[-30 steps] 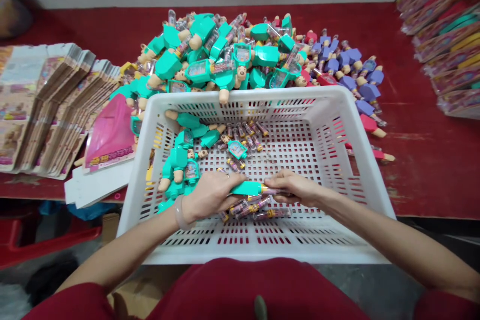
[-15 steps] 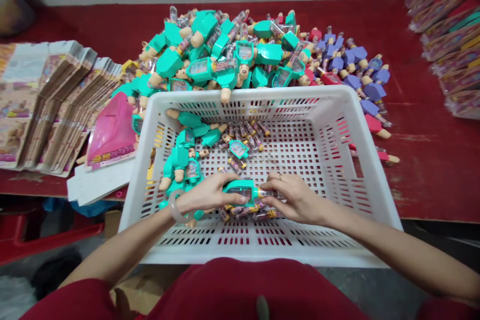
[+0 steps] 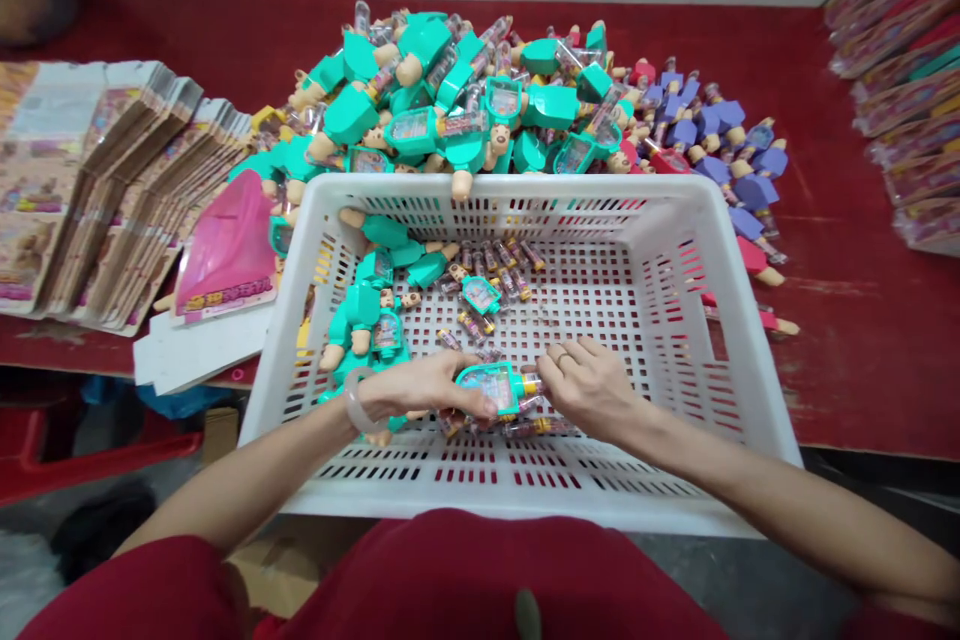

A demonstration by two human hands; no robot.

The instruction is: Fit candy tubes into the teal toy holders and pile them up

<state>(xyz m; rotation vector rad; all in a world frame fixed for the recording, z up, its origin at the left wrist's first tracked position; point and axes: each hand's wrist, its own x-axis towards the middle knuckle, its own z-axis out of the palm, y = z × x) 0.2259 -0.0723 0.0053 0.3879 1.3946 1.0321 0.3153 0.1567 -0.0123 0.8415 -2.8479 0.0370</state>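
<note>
Over the white plastic basket [image 3: 517, 185], my left hand [image 3: 424, 386] is closed around a teal toy [image 3: 491, 382] with a clear window. A clear tube with a yellow end [image 3: 532, 384] meets the toy's right end. My right hand [image 3: 594, 386] is curled around that tube, its fingertips hidden. Beneath my hands lie loose clear tubes [image 3: 536, 427] with yellow ends. More teal toys with beige animal heads [image 3: 362, 304] are heaped along the basket's left side. A single teal toy [image 3: 480, 294] rests beside another group of tubes [image 3: 504, 258].
Behind the basket, teal toys [image 3: 551, 107] and purple toys [image 3: 752, 190] are piled on the red table [image 3: 862, 340]. Folded printed cards [image 3: 97, 190] and a pink plastic piece [image 3: 229, 240] lie left. Packed bags [image 3: 911, 110] are stacked right.
The toy has turned so its clear window faces up more. My right hand has rolled over into a tighter curl around the tube. The whole view has shifted slightly.
</note>
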